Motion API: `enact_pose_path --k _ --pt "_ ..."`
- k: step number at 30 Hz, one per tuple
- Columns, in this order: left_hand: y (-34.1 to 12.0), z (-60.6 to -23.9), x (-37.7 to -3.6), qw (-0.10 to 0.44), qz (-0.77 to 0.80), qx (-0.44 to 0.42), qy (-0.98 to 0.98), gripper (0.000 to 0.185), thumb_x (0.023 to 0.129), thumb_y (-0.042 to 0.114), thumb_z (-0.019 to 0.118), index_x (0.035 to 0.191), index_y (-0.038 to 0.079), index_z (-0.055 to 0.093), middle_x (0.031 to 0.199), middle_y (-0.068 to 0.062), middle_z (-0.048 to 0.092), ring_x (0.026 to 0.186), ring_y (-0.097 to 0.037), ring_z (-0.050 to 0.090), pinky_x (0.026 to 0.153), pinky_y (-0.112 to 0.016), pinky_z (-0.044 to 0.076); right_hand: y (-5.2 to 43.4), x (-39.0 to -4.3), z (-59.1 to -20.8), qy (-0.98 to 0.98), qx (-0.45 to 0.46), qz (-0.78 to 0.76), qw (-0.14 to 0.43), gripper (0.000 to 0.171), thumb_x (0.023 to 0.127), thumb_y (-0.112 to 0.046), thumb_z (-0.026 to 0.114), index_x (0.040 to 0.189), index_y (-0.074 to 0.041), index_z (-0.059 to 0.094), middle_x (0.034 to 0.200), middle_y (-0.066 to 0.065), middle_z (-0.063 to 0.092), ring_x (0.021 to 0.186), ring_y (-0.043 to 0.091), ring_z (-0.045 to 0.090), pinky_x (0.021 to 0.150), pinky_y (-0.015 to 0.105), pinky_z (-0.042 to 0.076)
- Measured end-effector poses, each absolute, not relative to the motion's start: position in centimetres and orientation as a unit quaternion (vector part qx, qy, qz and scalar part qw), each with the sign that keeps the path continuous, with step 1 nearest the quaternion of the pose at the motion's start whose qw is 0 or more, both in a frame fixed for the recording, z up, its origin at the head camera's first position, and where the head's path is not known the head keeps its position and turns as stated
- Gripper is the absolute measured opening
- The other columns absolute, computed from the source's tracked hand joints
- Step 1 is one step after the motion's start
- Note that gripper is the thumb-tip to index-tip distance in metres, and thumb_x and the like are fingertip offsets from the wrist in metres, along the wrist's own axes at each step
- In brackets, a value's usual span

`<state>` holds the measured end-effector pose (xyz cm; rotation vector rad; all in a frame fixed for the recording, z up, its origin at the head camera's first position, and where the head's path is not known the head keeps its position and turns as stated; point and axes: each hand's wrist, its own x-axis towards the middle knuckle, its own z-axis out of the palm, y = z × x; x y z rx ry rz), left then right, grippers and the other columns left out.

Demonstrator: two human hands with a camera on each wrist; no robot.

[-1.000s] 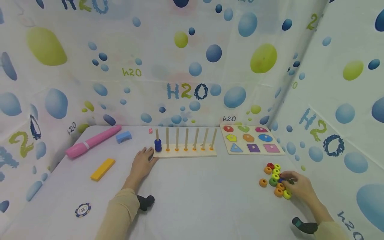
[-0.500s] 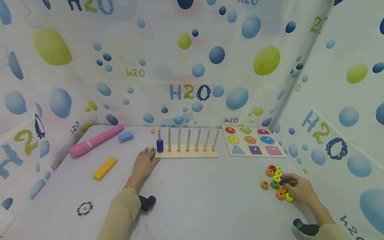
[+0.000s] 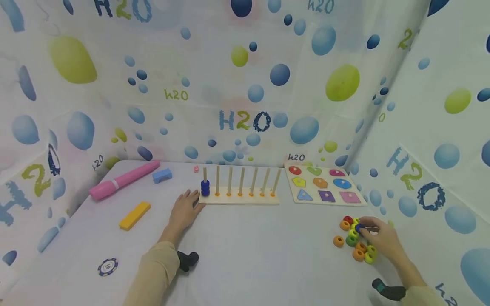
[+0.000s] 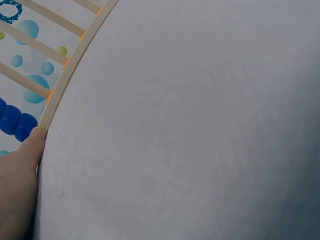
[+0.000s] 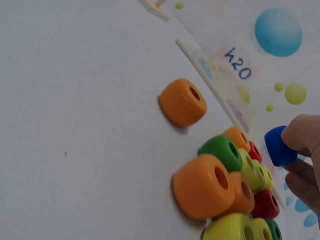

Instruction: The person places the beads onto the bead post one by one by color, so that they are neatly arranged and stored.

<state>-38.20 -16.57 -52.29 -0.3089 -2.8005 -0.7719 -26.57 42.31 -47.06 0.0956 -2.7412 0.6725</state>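
My right hand [image 3: 383, 239] pinches a blue bead [image 3: 359, 228] between thumb and fingers, above a pile of beads on the right. In the right wrist view the blue bead [image 5: 280, 146] is lifted off the cloth. Below it lie a green bead [image 5: 221, 152], an orange bead [image 5: 202, 186] and several yellow and red ones. My left hand [image 3: 184, 211] rests at the left end of a wooden peg board [image 3: 241, 196]; its thumb [image 4: 36, 136] touches the front edge. Blue beads [image 3: 205, 188] are stacked on the leftmost peg; the other pegs are bare.
A shape puzzle board [image 3: 325, 185] lies at the back right. On the left are a pink marker-shaped object [image 3: 124, 179], a blue block [image 3: 162, 175], a yellow block [image 3: 135, 216] and a poker chip [image 3: 108, 267]. A small pink piece [image 3: 196, 169] lies behind the peg board.
My right hand has raised the blue bead out of the pile, and nearby beads have shifted slightly. The left hand stays at the peg board. The head view has tilted a little.
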Motion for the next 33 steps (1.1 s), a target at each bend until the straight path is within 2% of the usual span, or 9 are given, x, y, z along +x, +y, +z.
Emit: enact_pose_path --k 2,4,6,7,11,14,15,26,33 --pt "-16.6 -52.3 -38.2 0.108 -0.264 -0.104 -0.953 0.057 0.094 0.034 0.058 0.134 -0.006 0.048 0.139 -0.021 0.045 0.135 -0.041 0.028 0.114 -0.051 0.016 41.6 -27.1 -46.9 -0.954 0.042 0.247 0.167 0.028 0.091 -0.011 0.063 0.116 -0.001 0.059 0.107 0.019 0.065 0.097 0.036 0.061 0.079 0.030 0.056" --pt "-16.6 -52.4 -38.2 0.107 -0.263 -0.104 -0.953 0.057 0.094 0.034 0.058 0.134 -0.006 0.048 0.139 -0.021 0.046 0.135 -0.041 0.029 0.114 -0.051 0.016 40.9 -27.6 -47.1 -0.950 0.050 0.254 0.173 0.029 0.091 -0.011 0.063 0.117 -0.001 0.058 0.107 0.017 0.065 0.096 0.034 0.062 0.075 0.014 0.052" --pt "-16.7 -52.5 -38.1 0.110 -0.264 -0.106 -0.952 0.057 0.094 0.034 0.058 0.133 -0.006 0.048 0.138 -0.021 0.046 0.134 -0.041 0.029 0.113 -0.051 0.017 40.2 -28.3 -47.4 -0.947 0.058 0.265 0.172 0.029 0.091 -0.011 0.062 0.118 -0.002 0.058 0.107 0.015 0.065 0.096 0.032 0.063 0.075 0.008 0.049" --pt "-16.7 -52.5 -38.1 0.112 -0.265 -0.106 -0.952 0.057 0.094 0.034 0.058 0.133 -0.006 0.049 0.138 -0.021 0.046 0.134 -0.041 0.030 0.113 -0.051 0.017 39.9 -28.6 -47.6 -0.945 0.060 0.271 0.171 0.029 0.091 -0.011 0.062 0.119 -0.003 0.058 0.107 0.015 0.066 0.097 0.031 0.063 0.076 0.012 0.051" --pt "-16.8 -52.7 -38.2 0.117 -0.264 -0.109 -0.951 0.057 0.094 0.034 0.058 0.133 -0.006 0.049 0.138 -0.021 0.047 0.134 -0.042 0.030 0.113 -0.051 0.017 38.0 -30.0 -47.8 -0.940 0.078 0.286 0.170 0.029 0.090 -0.010 0.063 0.119 -0.004 0.058 0.107 0.011 0.066 0.097 0.027 0.063 0.078 0.013 0.051" --pt "-16.8 -52.7 -38.2 0.118 -0.262 -0.109 -0.952 0.057 0.094 0.034 0.058 0.133 -0.006 0.049 0.138 -0.021 0.046 0.134 -0.042 0.030 0.113 -0.052 0.017 36.2 -31.0 -47.4 -0.929 0.105 0.306 0.180 0.029 0.089 -0.007 0.064 0.117 -0.003 0.058 0.106 0.011 0.067 0.096 0.027 0.064 0.077 0.006 0.045" --pt "-16.8 -52.7 -38.2 0.118 -0.261 -0.110 -0.952 0.057 0.094 0.034 0.058 0.133 -0.006 0.049 0.138 -0.022 0.046 0.134 -0.042 0.030 0.113 -0.052 0.017 35.6 -31.4 -47.2 -0.925 0.114 0.314 0.183 0.029 0.089 -0.007 0.064 0.117 -0.002 0.058 0.106 0.012 0.067 0.097 0.027 0.064 0.078 0.007 0.046" --pt "-16.6 -52.4 -38.3 0.111 -0.261 -0.107 -0.953 0.058 0.094 0.035 0.058 0.134 -0.006 0.048 0.139 -0.021 0.045 0.135 -0.041 0.029 0.113 -0.052 0.017 27.3 -35.5 -43.0 -0.893 0.202 0.349 0.200 0.030 0.088 -0.005 0.065 0.118 -0.002 0.058 0.110 0.009 0.065 0.104 0.023 0.062 0.086 0.035 0.053" --pt "-16.6 -52.4 -38.3 0.115 -0.259 -0.109 -0.953 0.057 0.094 0.034 0.058 0.133 -0.006 0.048 0.139 -0.021 0.046 0.134 -0.041 0.030 0.113 -0.052 0.017 20.8 -38.2 -40.3 -0.857 0.275 0.371 0.229 0.029 0.085 0.000 0.067 0.114 -0.001 0.060 0.107 0.010 0.065 0.101 0.021 0.063 0.086 0.031 0.054"
